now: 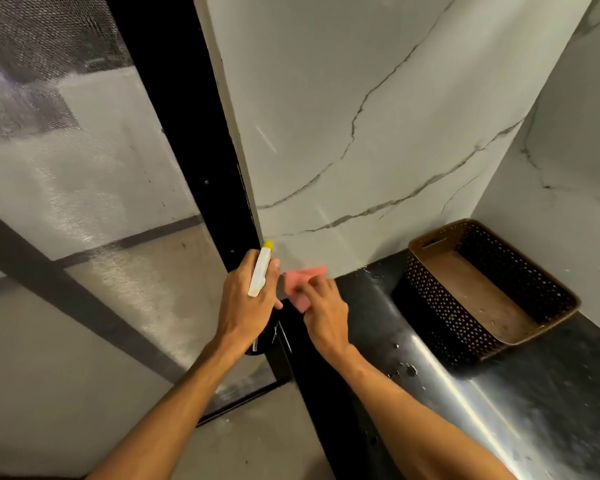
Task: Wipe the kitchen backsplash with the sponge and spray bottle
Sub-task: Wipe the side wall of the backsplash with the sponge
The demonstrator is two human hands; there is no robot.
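Two-handed at the bottom corner of the backsplash (361, 116): grips the spray bottle (260, 273) in the left hand (246, 299), aimed at the tile, pinches the pink sponge (303, 284) against it with the right hand (323, 310), likely leaves most of the stretch above yet to wipe.

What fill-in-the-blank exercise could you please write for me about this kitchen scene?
1. The left hand grips the spray bottle, whose nozzle tip is ____.
2. The right hand holds a ____ sponge against the marble backsplash.
3. The brown perforated basket stands on the dark countertop, to the ____ of the sponge.

Missing words: yellow; pink; right.
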